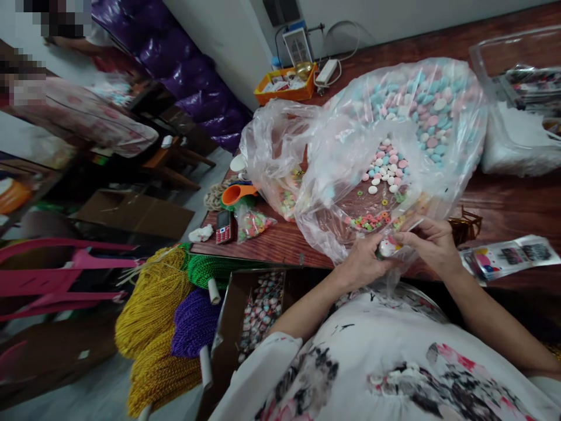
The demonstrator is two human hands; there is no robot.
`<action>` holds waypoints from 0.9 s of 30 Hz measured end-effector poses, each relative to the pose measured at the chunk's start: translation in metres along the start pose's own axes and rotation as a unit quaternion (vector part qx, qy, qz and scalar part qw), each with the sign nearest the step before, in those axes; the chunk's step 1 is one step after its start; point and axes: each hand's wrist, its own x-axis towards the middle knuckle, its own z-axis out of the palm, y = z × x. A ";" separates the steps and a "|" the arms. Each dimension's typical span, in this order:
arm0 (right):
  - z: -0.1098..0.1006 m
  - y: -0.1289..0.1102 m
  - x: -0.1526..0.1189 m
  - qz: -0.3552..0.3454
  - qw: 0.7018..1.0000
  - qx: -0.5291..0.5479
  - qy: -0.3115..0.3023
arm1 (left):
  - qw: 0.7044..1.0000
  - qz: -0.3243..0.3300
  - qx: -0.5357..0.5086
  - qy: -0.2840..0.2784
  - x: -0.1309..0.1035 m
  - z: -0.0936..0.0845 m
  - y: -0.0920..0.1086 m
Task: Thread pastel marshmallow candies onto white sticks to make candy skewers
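Observation:
My left hand (363, 259) is closed around a small printed plastic bag (388, 247) with white, red and dark markings. The fingers of my right hand (432, 241) pinch at the bag's upper right side, near a thin white strip (416, 224). Both hands are just above the table's front edge. Behind them lies a big clear plastic bag (324, 199), spread open, with pink, white and blue round candies (388, 166) and small ring-shaped candies (372, 222) inside. Gold twist ties (467, 227) and a stack of flat printed bags (512, 257) lie beside my right hand.
On the table's left stand an orange scoop (239, 193), a mobile phone (223, 228) and a small candy bag (254, 225). A clear tub (517, 140) is at right. Below left, a carton (225, 333) of filled bags adjoins yellow cords (151, 298). A person (87, 117) works far left.

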 end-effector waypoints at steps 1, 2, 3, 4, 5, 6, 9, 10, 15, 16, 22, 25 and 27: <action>0.000 0.002 0.001 0.005 1.000 0.011 -0.028 | 1.000 -0.005 -0.021 0.002 0.000 0.000 0.000; 0.000 0.003 0.002 0.012 0.998 0.022 -0.054 | 0.999 -0.012 -0.046 0.002 0.001 0.000 0.000; -0.001 0.004 0.003 0.021 0.996 0.034 -0.075 | 0.997 -0.018 -0.080 -0.004 0.001 -0.001 0.001; -0.002 0.005 0.005 0.031 0.995 0.044 -0.090 | 0.992 -0.026 -0.123 -0.019 0.001 -0.003 0.003; -0.005 0.005 0.007 0.040 0.993 0.053 -0.095 | 0.983 -0.038 -0.174 -0.043 0.001 -0.006 0.005; -0.007 0.005 0.009 0.043 0.993 0.059 -0.097 | 0.969 -0.054 -0.229 -0.074 0.001 -0.010 0.007; -0.012 0.000 0.020 -0.001 0.990 0.061 -0.126 | 0.921 -0.123 -0.348 -0.124 0.001 -0.019 0.014; -0.012 -0.003 0.023 -0.022 0.988 0.054 -0.146 | 0.912 -0.141 -0.367 -0.114 0.001 -0.020 0.015; -0.002 0.000 0.027 -0.043 0.992 0.055 -0.102 | 0.895 -0.166 -0.407 0.072 0.007 -0.010 0.011; 0.001 0.004 0.023 -0.025 0.994 0.074 -0.077 | 0.893 -0.158 -0.408 0.108 0.008 -0.007 0.010; 0.027 0.030 -0.008 0.015 0.994 0.084 0.062 | 0.901 -0.042 -0.396 0.171 0.011 0.003 0.012; 0.036 0.030 -0.007 -0.049 0.986 0.085 0.132 | 0.916 -0.015 -0.361 0.173 0.009 0.006 0.014; 0.037 0.025 -0.001 -0.078 0.976 0.106 0.176 | 0.923 -0.002 -0.336 0.185 0.008 0.006 0.011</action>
